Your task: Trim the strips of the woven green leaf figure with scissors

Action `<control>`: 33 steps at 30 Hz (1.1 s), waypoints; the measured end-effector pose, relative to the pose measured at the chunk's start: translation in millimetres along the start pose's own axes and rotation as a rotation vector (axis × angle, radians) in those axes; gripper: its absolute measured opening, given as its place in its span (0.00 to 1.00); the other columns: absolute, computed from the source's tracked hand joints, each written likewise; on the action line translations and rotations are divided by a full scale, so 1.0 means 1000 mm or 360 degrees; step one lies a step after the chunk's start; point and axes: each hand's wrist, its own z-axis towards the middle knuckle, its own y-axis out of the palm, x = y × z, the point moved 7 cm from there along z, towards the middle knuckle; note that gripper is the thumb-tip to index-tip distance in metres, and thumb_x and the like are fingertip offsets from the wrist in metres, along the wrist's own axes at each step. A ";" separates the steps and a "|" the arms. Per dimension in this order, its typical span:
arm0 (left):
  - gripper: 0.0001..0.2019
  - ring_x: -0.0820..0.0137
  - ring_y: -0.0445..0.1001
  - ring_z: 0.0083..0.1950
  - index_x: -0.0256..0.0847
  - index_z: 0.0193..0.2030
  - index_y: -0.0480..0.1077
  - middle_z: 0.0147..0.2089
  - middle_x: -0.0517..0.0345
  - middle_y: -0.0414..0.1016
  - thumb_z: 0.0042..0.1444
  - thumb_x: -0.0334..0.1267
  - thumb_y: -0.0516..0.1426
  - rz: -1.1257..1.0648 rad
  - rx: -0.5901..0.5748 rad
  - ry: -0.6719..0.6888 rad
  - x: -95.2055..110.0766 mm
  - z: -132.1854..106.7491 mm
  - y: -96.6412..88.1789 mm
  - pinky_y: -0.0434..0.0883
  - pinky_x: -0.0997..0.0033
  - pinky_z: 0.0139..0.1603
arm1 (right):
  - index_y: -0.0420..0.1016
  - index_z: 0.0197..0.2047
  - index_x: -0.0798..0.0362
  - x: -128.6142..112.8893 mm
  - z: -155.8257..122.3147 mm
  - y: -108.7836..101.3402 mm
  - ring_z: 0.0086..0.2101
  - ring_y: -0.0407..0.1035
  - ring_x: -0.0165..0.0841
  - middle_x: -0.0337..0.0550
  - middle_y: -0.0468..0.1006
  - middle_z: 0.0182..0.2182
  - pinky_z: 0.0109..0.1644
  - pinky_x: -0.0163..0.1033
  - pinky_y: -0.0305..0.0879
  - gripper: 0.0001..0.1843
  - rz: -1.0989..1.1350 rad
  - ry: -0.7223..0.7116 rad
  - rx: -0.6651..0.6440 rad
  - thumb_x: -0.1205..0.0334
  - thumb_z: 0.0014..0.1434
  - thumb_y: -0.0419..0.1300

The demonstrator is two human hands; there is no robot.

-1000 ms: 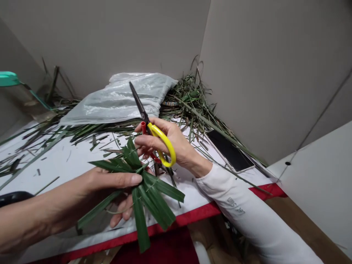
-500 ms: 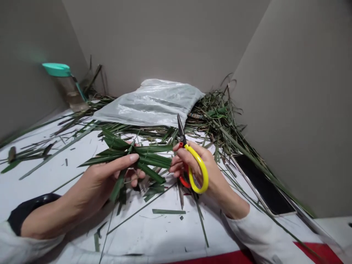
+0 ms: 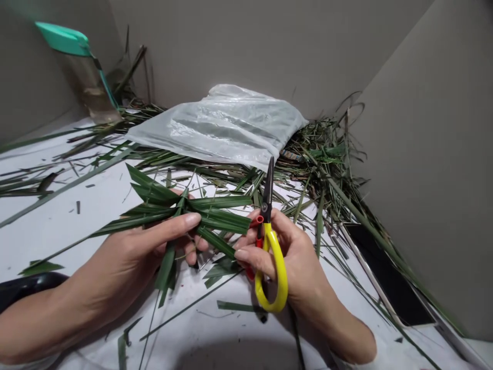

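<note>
Left hand: pinching one leaf fan between thumb and fingers, above table. Right hand: gripping one pair of scissors, blades upward, fingertips at the fan's right-hand strips. Beyond: one plastic bag, one bottle. Far right: one phone.
</note>
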 end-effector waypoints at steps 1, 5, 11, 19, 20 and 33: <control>0.16 0.66 0.77 0.27 0.39 0.23 0.81 0.24 0.55 0.80 0.30 0.47 0.74 -0.0013 -0.0007 0.0017 0.000 0.000 0.001 0.78 0.73 0.30 | 0.70 0.38 0.51 -0.001 -0.001 0.000 0.27 0.71 0.21 0.28 0.77 0.25 0.31 0.24 0.66 0.26 -0.0019 -0.0026 0.0013 0.68 0.38 0.78; 0.15 0.68 0.76 0.25 0.38 0.20 0.79 0.22 0.57 0.77 0.31 0.46 0.74 -0.0015 -0.0021 -0.0008 -0.002 0.000 0.003 0.78 0.74 0.27 | 0.72 0.39 0.51 -0.003 -0.005 0.000 0.25 0.70 0.19 0.26 0.76 0.25 0.29 0.23 0.65 0.23 -0.0078 -0.0087 0.0026 0.70 0.43 0.76; 0.14 0.69 0.74 0.24 0.38 0.18 0.77 0.20 0.58 0.75 0.33 0.45 0.73 -0.0025 0.0018 0.0045 0.000 0.000 -0.001 0.77 0.74 0.24 | 0.71 0.38 0.50 0.000 -0.004 0.003 0.29 0.75 0.22 0.27 0.79 0.26 0.33 0.23 0.68 0.25 -0.0015 -0.0048 -0.0036 0.73 0.40 0.76; 0.15 0.64 0.77 0.27 0.38 0.24 0.80 0.24 0.53 0.79 0.30 0.44 0.74 -0.0054 0.0067 -0.0046 -0.004 0.000 -0.003 0.79 0.71 0.26 | 0.70 0.37 0.49 -0.003 -0.004 0.000 0.27 0.72 0.21 0.26 0.75 0.25 0.33 0.24 0.69 0.25 -0.0069 -0.0090 0.0101 0.74 0.39 0.76; 0.16 0.64 0.77 0.26 0.38 0.24 0.80 0.23 0.54 0.78 0.30 0.44 0.74 -0.0066 0.0069 -0.0062 -0.005 0.000 -0.002 0.79 0.71 0.26 | 0.70 0.38 0.49 -0.004 -0.005 -0.002 0.28 0.73 0.21 0.26 0.74 0.25 0.34 0.24 0.69 0.26 -0.0053 -0.0108 0.0133 0.73 0.39 0.76; 0.12 0.67 0.74 0.25 0.38 0.22 0.78 0.22 0.56 0.76 0.34 0.42 0.72 -0.0037 -0.0013 -0.0061 -0.003 0.002 0.002 0.78 0.72 0.25 | 0.69 0.40 0.48 0.002 -0.002 -0.006 0.28 0.71 0.22 0.28 0.74 0.30 0.33 0.27 0.69 0.27 0.0070 -0.0137 0.0171 0.71 0.41 0.75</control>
